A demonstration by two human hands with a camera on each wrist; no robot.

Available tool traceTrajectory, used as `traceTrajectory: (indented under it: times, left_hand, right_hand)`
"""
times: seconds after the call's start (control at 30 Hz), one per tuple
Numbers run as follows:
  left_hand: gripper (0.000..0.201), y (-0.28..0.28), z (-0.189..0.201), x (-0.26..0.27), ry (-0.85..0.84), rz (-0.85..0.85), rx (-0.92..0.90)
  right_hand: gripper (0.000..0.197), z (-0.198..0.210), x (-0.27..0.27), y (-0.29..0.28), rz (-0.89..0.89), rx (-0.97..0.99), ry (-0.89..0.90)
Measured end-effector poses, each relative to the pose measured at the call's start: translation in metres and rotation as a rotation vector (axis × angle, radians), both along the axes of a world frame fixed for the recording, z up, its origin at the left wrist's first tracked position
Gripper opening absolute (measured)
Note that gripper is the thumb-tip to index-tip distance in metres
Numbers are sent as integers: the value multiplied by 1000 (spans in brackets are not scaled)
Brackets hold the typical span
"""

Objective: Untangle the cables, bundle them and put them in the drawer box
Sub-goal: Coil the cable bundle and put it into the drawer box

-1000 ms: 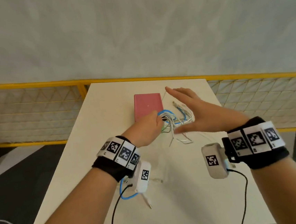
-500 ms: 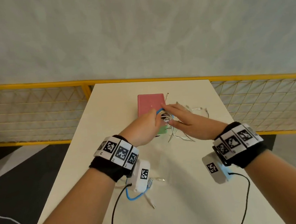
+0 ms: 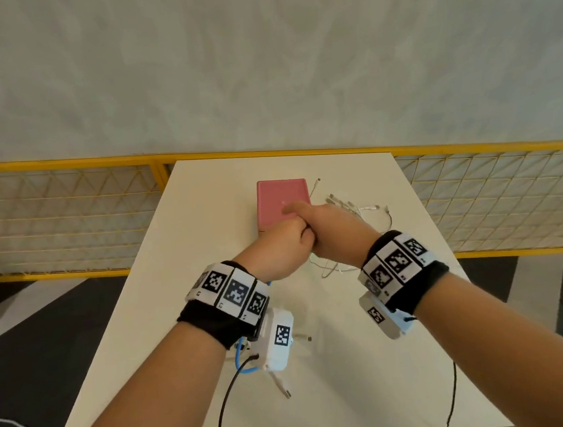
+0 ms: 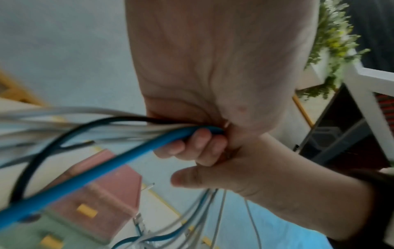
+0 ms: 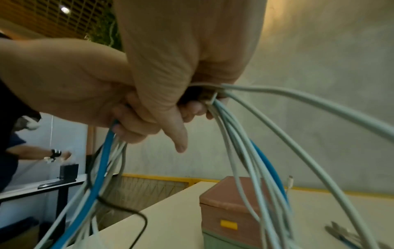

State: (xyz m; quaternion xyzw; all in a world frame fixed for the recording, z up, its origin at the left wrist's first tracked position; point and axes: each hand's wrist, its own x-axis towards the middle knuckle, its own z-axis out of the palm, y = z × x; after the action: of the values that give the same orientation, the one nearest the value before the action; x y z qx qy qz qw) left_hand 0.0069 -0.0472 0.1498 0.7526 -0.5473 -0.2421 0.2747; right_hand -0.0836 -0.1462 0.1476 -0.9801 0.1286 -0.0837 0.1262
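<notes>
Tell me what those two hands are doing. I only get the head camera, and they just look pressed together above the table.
Observer: The left wrist camera shows the left hand curled round several cables, a thick blue cable among the white ones.
Operator: And the right hand?
Observer: The right wrist camera shows the right hand gripping the same cables right beside the left, with loops hanging down on both sides.
Operator: Is that pink thing a plain box?
Observer: No. From the side, the drawer box has a pink drawer with a yellow handle above a green part.
</notes>
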Motion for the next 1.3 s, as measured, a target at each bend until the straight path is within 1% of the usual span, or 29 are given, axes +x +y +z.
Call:
traceTrajectory:
  times: [0.03, 0.1, 0.13, 0.17, 0.2, 0.23, 0.3, 0.37, 0.4, 0.47, 0.5, 0.53, 0.57, 0.6, 0.63, 0.67, 0.7, 0.77, 0.8, 0.83, 0.9, 0.97, 1.0, 1.07, 1.13, 1.17, 1.23, 1.27, 1.3]
  left_hand:
    - [23, 1, -3, 2, 84, 19, -34]
    - [36, 8, -11, 11, 294, 78, -93]
    - [42, 13, -18, 14, 357, 84, -105]
    - [40, 18, -24, 16, 388, 63, -122]
    - [29, 23, -31, 16, 395, 38, -136]
    - [19, 26, -37, 16, 382, 17, -150]
    - [27, 25, -46, 14, 305, 28, -164]
    - [32, 20, -47, 12, 210, 69, -145]
    - [33, 19, -47, 11, 155, 80, -142]
    - [34, 16, -46, 12, 55, 91, -143]
    - [34, 14, -45, 10, 17, 89, -149]
    - [34, 12, -43, 8, -14, 81, -147]
    - [32, 7, -41, 4, -46, 60, -140]
    - [30, 4, -38, 0, -90, 37, -109]
    - [26, 1, -33, -3, -139, 19, -71]
    - [24, -1, -29, -6, -172, 12, -65]
    - [23, -1, -26, -7, -158, 13, -107]
    - [20, 3, -22, -6, -1, 37, -218]
    - [19, 7, -22, -4, 90, 53, -244]
    - [18, 12, -24, -2, 169, 59, -246]
    - [18, 23, -34, 7, 245, 25, -197]
    - [16, 34, -47, 19, 223, -6, -136]
    - [16, 38, -53, 23, 205, 4, -119]
    - [24, 41, -59, 27, 147, 47, -131]
    - [29, 38, -55, 28, 54, 87, -159]
    - [29, 36, -52, 30, -2, 88, -158]
    - [33, 33, -46, 29, -149, 57, -95]
    - [35, 29, -42, 26, -240, 34, -55]
    - [37, 25, -38, 21, -323, 10, -40]
  right_hand:
    - [44, 1, 2, -1, -20, -8, -2]
    - [37, 6, 2, -10, -129, 49, -39]
    - [34, 9, 0, -18, -203, 104, -96]
    - [32, 11, -2, -28, -271, 155, -178]
    - [31, 13, -6, -36, -326, 208, -252]
    - [29, 12, -9, -41, -362, 252, -301]
    - [25, 4, -12, -44, -402, 303, -325]
    - [25, -5, -16, -40, -450, 324, -261]
    - [32, -8, -19, -38, -480, 275, -172]
    - [68, -12, -27, -32, -495, 2, 31]
    - [83, -12, -29, -26, -444, -144, 54]
    - [89, -13, -27, -18, -351, -249, 24]
    - [89, -14, -24, -8, -240, -307, -20]
    - [85, -18, -19, -1, -147, -325, -41]
    - [76, -23, -16, 4, -97, -322, -45]
    - [64, -26, -13, 6, -84, -280, -54]
    - [50, -26, -11, 5, -89, -226, -80]
    - [27, -21, -10, 0, -133, -154, -95]
    - [24, -18, -11, -3, -168, -122, -94]
    - [26, -16, -12, -7, -221, -78, -112]
    - [31, -9, -18, -15, -380, 78, -188]
    - [30, -7, -26, -27, -510, 266, -314]
    - [27, -8, -30, -32, -534, 324, -368]
    - [24, -17, -37, -36, -529, 375, -370]
    - [32, -28, -43, -31, -504, 444, -286]
    - [43, -33, -46, -27, -507, 439, -238]
    - [72, -36, -51, -16, -527, 248, -141]
    - [83, -34, -52, -8, -506, 129, -131]
    - [89, -32, -50, 1, -446, 49, -141]
